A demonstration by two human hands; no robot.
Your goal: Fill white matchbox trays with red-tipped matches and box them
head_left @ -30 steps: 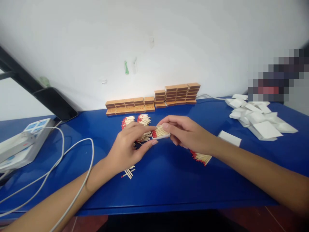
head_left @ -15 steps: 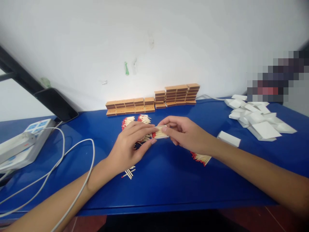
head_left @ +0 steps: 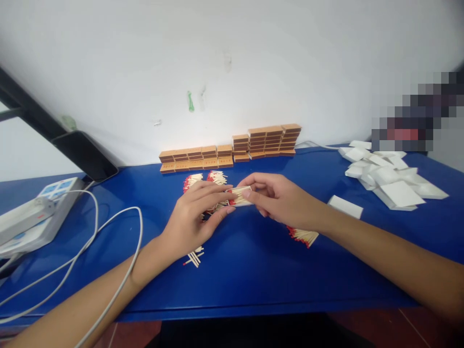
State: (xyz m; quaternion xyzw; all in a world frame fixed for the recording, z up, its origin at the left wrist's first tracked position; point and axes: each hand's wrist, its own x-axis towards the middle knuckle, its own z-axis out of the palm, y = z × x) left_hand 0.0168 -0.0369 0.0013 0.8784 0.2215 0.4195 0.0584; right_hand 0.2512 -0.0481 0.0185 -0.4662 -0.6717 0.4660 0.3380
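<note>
Right now, the small tray [head_left: 242, 204] of matches [head_left: 236, 197] lies nine-to-three between the hands, both touching it: the right hand [head_left: 281, 199] pinches the three-o'clock end, thumb on top; the left hand's [head_left: 192, 208] slightly parted fingers meet nine, grip unclear. Stacked matchboxes [head_left: 273, 141] bound twelve; bare blue tabletop [head_left: 246, 270] runs to its edge at six.

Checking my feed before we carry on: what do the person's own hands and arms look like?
The left hand and right hand are both bare, with no gloves, rings or bracelets visible. The left forearm and right forearm show no sleeve or watch. A white cable passes in front of the left forearm.
</note>
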